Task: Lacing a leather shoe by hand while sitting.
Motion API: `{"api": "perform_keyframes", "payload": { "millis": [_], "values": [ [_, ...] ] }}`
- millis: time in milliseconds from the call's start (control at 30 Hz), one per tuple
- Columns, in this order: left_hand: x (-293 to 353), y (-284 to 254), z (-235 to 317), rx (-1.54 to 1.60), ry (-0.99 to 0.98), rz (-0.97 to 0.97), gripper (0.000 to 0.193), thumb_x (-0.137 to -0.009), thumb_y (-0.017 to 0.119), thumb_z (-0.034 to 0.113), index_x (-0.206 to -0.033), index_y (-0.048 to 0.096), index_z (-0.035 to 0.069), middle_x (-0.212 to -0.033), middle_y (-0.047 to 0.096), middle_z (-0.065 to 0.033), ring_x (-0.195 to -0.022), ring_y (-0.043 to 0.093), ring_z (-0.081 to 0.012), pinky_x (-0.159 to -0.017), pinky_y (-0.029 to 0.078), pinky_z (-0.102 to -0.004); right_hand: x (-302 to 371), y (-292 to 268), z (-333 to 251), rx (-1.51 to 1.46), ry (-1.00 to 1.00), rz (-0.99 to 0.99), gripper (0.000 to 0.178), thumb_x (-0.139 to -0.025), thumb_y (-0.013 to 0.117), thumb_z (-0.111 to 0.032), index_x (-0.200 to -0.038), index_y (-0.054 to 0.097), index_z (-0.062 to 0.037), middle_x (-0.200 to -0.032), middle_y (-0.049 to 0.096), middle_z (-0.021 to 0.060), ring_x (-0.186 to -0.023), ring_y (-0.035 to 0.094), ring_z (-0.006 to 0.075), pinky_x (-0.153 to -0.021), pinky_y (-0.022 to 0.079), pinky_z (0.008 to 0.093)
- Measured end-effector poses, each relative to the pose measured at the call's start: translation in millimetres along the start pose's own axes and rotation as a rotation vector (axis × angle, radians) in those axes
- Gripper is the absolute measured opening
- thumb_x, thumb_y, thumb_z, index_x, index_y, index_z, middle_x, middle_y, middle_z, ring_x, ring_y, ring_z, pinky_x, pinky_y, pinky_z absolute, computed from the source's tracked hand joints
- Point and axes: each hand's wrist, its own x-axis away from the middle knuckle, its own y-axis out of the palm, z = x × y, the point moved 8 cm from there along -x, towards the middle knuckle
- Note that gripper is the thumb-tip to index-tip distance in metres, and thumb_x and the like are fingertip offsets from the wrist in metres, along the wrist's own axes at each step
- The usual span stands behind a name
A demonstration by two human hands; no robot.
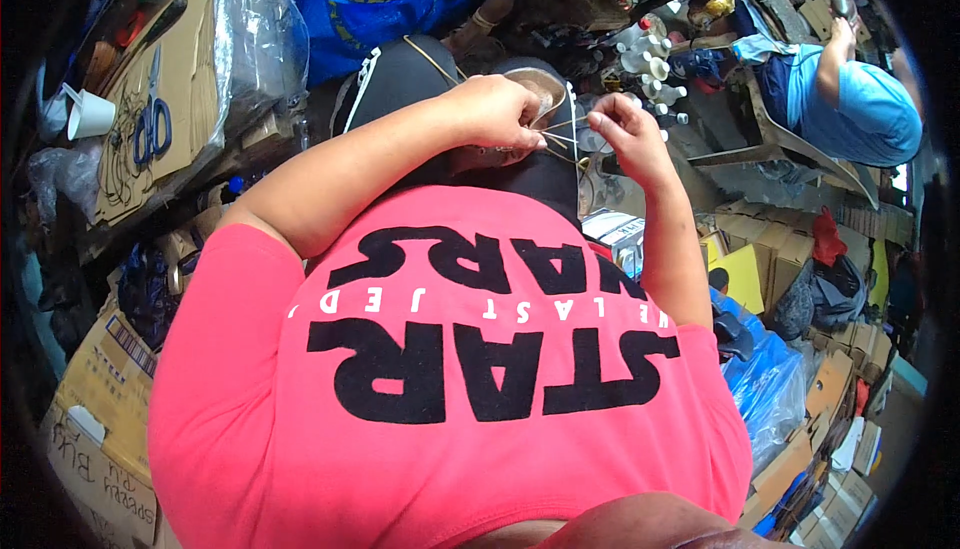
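A brown shoe (541,86) rests on my lap between my dark-trousered thighs, its opening facing up. My left hand (497,115) is closed at the shoe's near side, its fingertips pinching light-coloured thread (563,138). Several strands fan out from those fingertips toward the right. Just right of the shoe, my right hand (630,135) is raised with thumb and forefinger pinched on a strand. Part of the shoe lies hidden behind my left hand and wrist.
To the left, a cardboard-covered surface holds blue-handled scissors (153,131), a white cup (90,115) and tangled cord. A blue bag (375,4) stands ahead. Several white bottles (645,59) cluster ahead right, near a person in blue (868,109). Cardboard boxes (775,244) crowd the right.
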Motion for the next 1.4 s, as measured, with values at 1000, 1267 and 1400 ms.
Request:
{"api": "perform_keyframes", "payload": {
  "millis": [1000, 1267, 1400],
  "values": [
    [43, -82, 10, 1.047, 0.352, 0.287, 0.012, -0.09, 0.06, 0.013, -0.09, 0.063, 0.002, -0.089, 0.062, -0.0058, -0.082, 0.062, -0.0141, -0.077, 0.049, -0.0249, -14, 31, -37, -0.947, -0.094, 0.103, 0.02, -0.092, 0.058, -0.023, -0.096, 0.06, -0.0035, -0.089, 0.064, 0.0079, -0.08, 0.058, 0.0146, -0.076, 0.046, 0.0274],
    [111, -110, -36, -0.301, 0.132, 0.295, 0.008, -0.077, 0.067, 0.008, -0.083, 0.064, 0.004, -0.077, 0.059, -0.0113, -0.074, 0.058, -0.0284, -0.068, 0.047, -0.0364, 33, 14, 11, 0.345, -0.088, -0.083, 0.023, -0.087, 0.061, -0.02, -0.105, 0.063, -0.0051, -0.096, 0.065, 0.0123, -0.09, 0.061, 0.0187, -0.079, 0.047, 0.0308],
    [284, -300, -128, -0.688, -0.359, 0.915, 0.022, -0.083, 0.063, 0.014, -0.103, 0.068, 0.008, -0.098, 0.065, -0.0112, -0.089, 0.062, -0.0203, -0.081, 0.048, -0.0319, 116, -151, 137, 0.492, 0.327, 0.327, 0.029, -0.086, 0.061, -0.025, -0.109, 0.064, -0.0069, -0.097, 0.068, 0.0125, -0.086, 0.064, 0.0199, -0.078, 0.048, 0.0296]
  ]
}}
